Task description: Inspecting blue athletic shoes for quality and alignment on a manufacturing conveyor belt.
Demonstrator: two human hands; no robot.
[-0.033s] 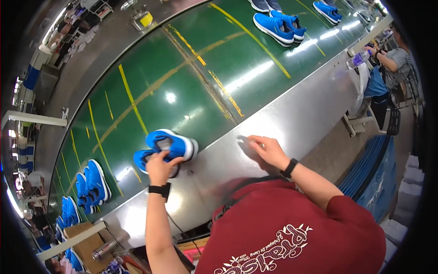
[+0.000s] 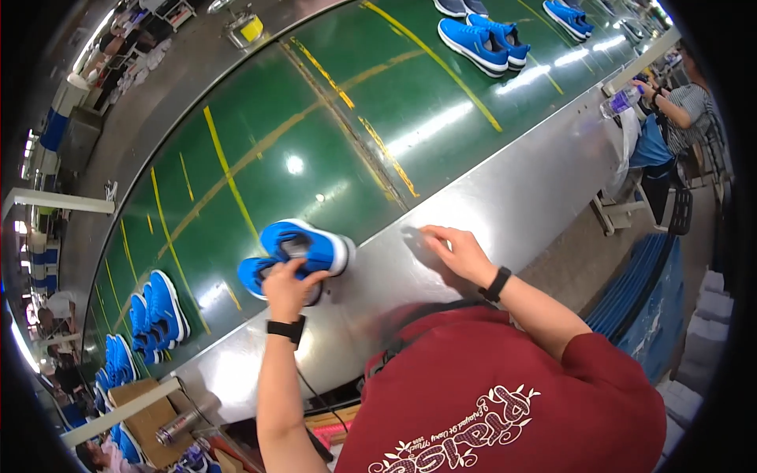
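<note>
A pair of blue sneakers (image 2: 303, 246) with white soles is in my left hand (image 2: 287, 288), whose fingers grip the shoes near their openings. The pair is over the near edge of the green conveyor belt (image 2: 276, 185), partly above the metal ledge (image 2: 378, 272). My fingers cover part of the nearer shoe. Over the ledge to the right, my right hand (image 2: 461, 254) holds nothing that shows. Its fingers are bent forward, with thumb and index finger apart. Both wrists wear black bands.
More blue sneakers (image 2: 162, 311) stand along the belt at left. Another blue pair (image 2: 482, 45) is at the far right. A plastic bottle (image 2: 621, 102) lies on the ledge near a person in a striped top (image 2: 692, 108). A cardboard box (image 2: 146, 414) and a can (image 2: 177, 428) are lower left.
My left hand has shifted slightly to the right with the sneakers. The sneakers at left on the belt appear a little further left. My right hand has barely moved.
</note>
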